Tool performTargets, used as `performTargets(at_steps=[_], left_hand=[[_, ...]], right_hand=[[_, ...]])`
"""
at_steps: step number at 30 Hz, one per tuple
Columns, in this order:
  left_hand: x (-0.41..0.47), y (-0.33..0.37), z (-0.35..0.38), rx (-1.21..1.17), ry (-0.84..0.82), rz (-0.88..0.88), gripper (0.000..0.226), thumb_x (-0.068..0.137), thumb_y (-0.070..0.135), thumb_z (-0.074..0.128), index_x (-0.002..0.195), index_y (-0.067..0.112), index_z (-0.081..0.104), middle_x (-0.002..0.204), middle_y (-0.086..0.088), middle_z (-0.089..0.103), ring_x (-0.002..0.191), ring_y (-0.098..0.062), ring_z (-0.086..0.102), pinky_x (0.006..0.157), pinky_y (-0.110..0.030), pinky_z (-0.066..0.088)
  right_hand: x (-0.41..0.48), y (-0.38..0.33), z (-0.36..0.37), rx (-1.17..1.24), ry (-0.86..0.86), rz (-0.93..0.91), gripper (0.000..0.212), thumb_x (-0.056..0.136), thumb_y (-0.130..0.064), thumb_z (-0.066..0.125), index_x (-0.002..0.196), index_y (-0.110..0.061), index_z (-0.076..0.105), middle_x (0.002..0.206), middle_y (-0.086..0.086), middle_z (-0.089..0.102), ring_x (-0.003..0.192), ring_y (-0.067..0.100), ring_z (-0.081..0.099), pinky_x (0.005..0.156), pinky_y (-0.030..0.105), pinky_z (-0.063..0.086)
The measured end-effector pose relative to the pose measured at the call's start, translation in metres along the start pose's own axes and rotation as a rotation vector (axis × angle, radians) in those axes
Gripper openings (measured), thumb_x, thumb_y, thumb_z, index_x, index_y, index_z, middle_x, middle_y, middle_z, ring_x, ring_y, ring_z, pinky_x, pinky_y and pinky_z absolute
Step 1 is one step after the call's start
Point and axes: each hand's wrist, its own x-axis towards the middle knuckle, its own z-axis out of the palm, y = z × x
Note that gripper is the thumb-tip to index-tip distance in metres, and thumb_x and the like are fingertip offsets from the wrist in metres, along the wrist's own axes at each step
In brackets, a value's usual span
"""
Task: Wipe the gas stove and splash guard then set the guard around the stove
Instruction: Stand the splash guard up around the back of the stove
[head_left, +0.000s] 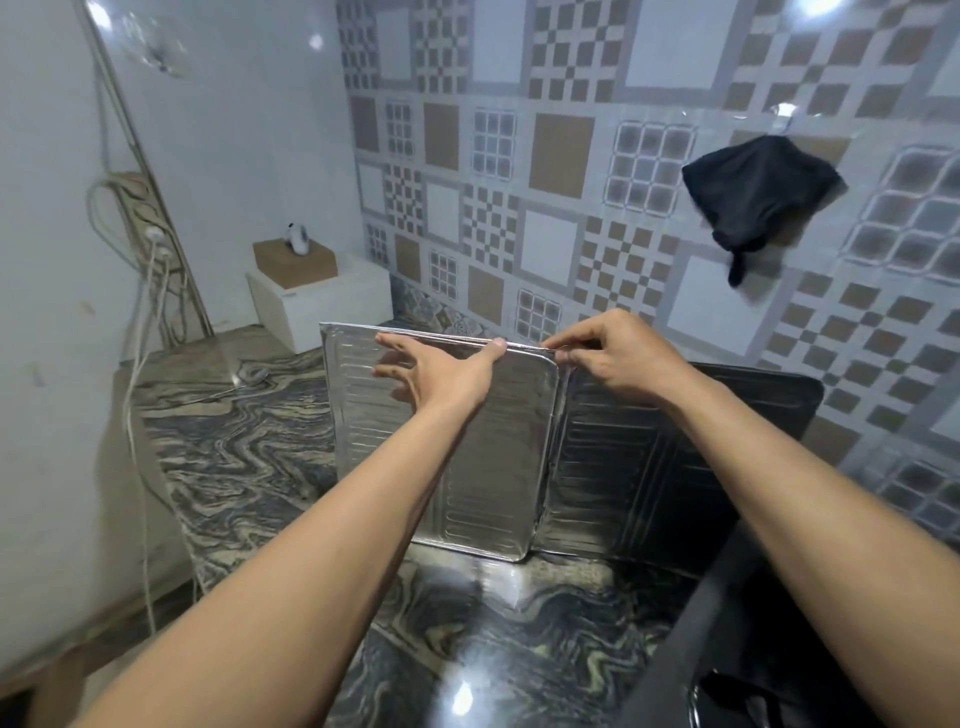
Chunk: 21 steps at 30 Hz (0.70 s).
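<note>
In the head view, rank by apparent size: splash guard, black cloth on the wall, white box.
Largest to smallest: splash guard, black cloth, white box. The guard is nearest the camera; cloth and box look close.

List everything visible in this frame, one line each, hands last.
splash guard: 1, silver foil, folding panels, upright on the counter, centre
gas stove: 1, black, lower right, mostly cut off
countertop: 1, grey and beige swirl, under everything
tiled wall: 1, brown, grey and white pattern, behind the guard
cloth: 1, dark, hanging on the tiled wall, upper right
white box: 1, back left of the counter
brown box: 1, on top of the white box
power strip: 1, on the left wall, white cables hanging from it
left hand: fingers spread against the left panel, thumb at its top edge
right hand: pinches the guard's top edge at the fold
</note>
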Motion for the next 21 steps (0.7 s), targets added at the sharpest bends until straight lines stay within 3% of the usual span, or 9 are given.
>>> performTargets(at_steps=[3, 6, 8, 9, 13, 15, 17, 18, 21], left_hand=[[-0.005, 0.005, -0.002, -0.046, -0.032, -0.008, 0.127, 0.080, 0.034, 0.077, 0.153, 0.012, -0.025, 0.161, -0.027, -0.019, 0.151, -0.040, -0.006, 0.119, -0.051, 0.011], [0.001, 0.013, -0.002, -0.211, -0.049, -0.088, 0.098, 0.091, 0.023, 0.055, 0.154, 0.009, -0.019, 0.164, -0.022, -0.009, 0.151, -0.039, 0.012, 0.120, -0.050, 0.018], [0.002, 0.017, -0.003, -0.321, -0.012, -0.152, 0.079, 0.095, 0.042, 0.031, 0.158, 0.006, 0.000, 0.164, -0.020, 0.016, 0.146, -0.038, 0.029, 0.118, -0.052, 0.025], [-0.001, 0.019, -0.003, -0.349, -0.009, -0.138, 0.080, 0.092, 0.045, 0.030, 0.158, 0.006, 0.006, 0.160, -0.021, 0.026, 0.142, -0.039, 0.037, 0.116, -0.053, 0.030], [0.002, 0.022, -0.004, -0.212, -0.037, -0.017, 0.067, 0.091, 0.012, 0.045, 0.153, 0.001, 0.021, 0.139, -0.024, 0.050, 0.115, -0.039, 0.059, 0.095, -0.051, 0.052], [0.004, 0.025, -0.003, -0.135, -0.151, 0.011, 0.064, 0.087, 0.001, 0.042, 0.149, -0.002, 0.028, 0.113, -0.022, 0.062, 0.083, -0.032, 0.062, 0.074, -0.041, 0.059], [-0.007, 0.027, 0.000, -0.036, -0.243, 0.081, 0.060, 0.082, -0.009, 0.039, 0.142, -0.004, 0.037, 0.076, -0.013, 0.051, 0.056, -0.024, 0.047, 0.041, -0.022, 0.047], [-0.012, 0.028, 0.001, 0.008, -0.272, 0.122, 0.054, 0.080, -0.012, 0.038, 0.133, -0.005, 0.044, 0.069, -0.010, 0.043, 0.052, -0.021, 0.041, 0.033, -0.016, 0.037], [-0.025, 0.031, 0.006, 0.033, -0.376, 0.180, 0.059, 0.068, -0.011, 0.039, 0.126, -0.011, 0.048, 0.064, -0.007, 0.040, 0.051, -0.018, 0.036, 0.035, -0.013, 0.026]], right_hand=[[0.001, 0.003, 0.001, -0.021, 0.009, -0.005, 0.021, 0.093, -0.018, 0.065, 0.110, -0.028, 0.074, 0.100, -0.010, 0.074, 0.075, -0.001, 0.063, 0.069, 0.020, 0.051], [0.005, 0.010, 0.004, -0.122, 0.050, -0.024, 0.023, 0.097, -0.014, 0.060, 0.117, -0.022, 0.069, 0.109, -0.005, 0.071, 0.093, 0.007, 0.063, 0.081, 0.022, 0.045], [0.006, 0.015, 0.007, -0.229, 0.075, -0.038, 0.028, 0.097, -0.013, 0.057, 0.122, -0.024, 0.063, 0.116, -0.001, 0.069, 0.104, 0.016, 0.064, 0.086, 0.031, 0.050], [0.007, 0.017, 0.010, -0.298, 0.080, -0.051, 0.034, 0.097, -0.012, 0.057, 0.127, -0.027, 0.059, 0.120, 0.000, 0.068, 0.108, 0.020, 0.063, 0.089, 0.037, 0.052], [0.007, 0.028, 0.011, -0.445, 0.152, -0.039, 0.067, 0.090, 0.002, 0.060, 0.141, -0.041, 0.049, 0.122, 0.004, 0.069, 0.113, 0.028, 0.063, 0.100, 0.050, 0.049], [0.006, 0.039, 0.000, -0.461, 0.196, 0.007, 0.071, 0.088, 0.006, 0.059, 0.140, -0.041, 0.051, 0.126, 0.004, 0.068, 0.118, 0.030, 0.059, 0.106, 0.049, 0.043], [0.004, 0.053, -0.017, -0.497, 0.180, 0.054, 0.071, 0.087, 0.006, 0.058, 0.141, -0.040, 0.051, 0.134, 0.004, 0.063, 0.125, 0.029, 0.055, 0.109, 0.049, 0.039], [0.002, 0.059, -0.025, -0.509, 0.159, 0.077, 0.071, 0.087, 0.005, 0.057, 0.141, -0.039, 0.050, 0.138, 0.005, 0.060, 0.126, 0.030, 0.054, 0.108, 0.050, 0.040], [0.002, 0.074, -0.039, -0.508, 0.124, 0.117, 0.072, 0.089, 0.003, 0.053, 0.145, -0.042, 0.043, 0.143, 0.008, 0.054, 0.124, 0.032, 0.055, 0.100, 0.047, 0.048]])
